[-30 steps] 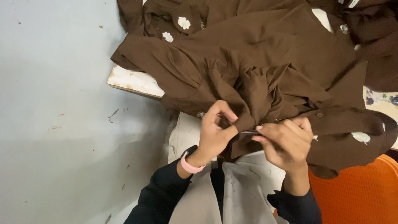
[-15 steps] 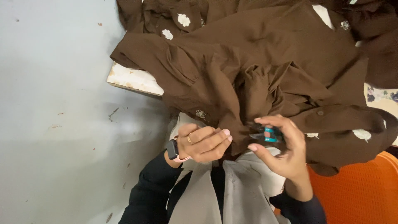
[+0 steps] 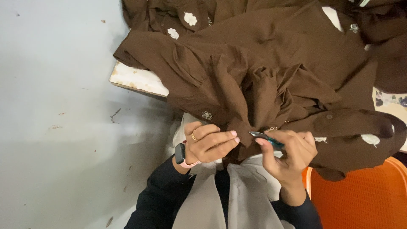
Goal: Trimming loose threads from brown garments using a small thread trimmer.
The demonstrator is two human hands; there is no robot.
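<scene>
A large brown garment [image 3: 271, 63] with small white embroidered flowers lies heaped on a table and hangs over its near edge. My left hand [image 3: 210, 142], with a ring and a wrist watch, pinches a fold of the brown cloth at the hanging edge. My right hand [image 3: 292, 150] grips a small teal-handled thread snipper [image 3: 265, 138], its metal tip pointing left toward the pinched fold, a short gap from my left fingers.
The worn white table corner [image 3: 135, 78] sticks out under the cloth at the left. A grey floor [image 3: 55, 127] fills the left side. An orange plastic seat [image 3: 360, 195] shows at the lower right. Patterned fabric [image 3: 390, 101] lies at the right edge.
My left hand has turned and now pinches the cloth fold. My right hand has rotated so the snipper's blade tip points at the fold.
</scene>
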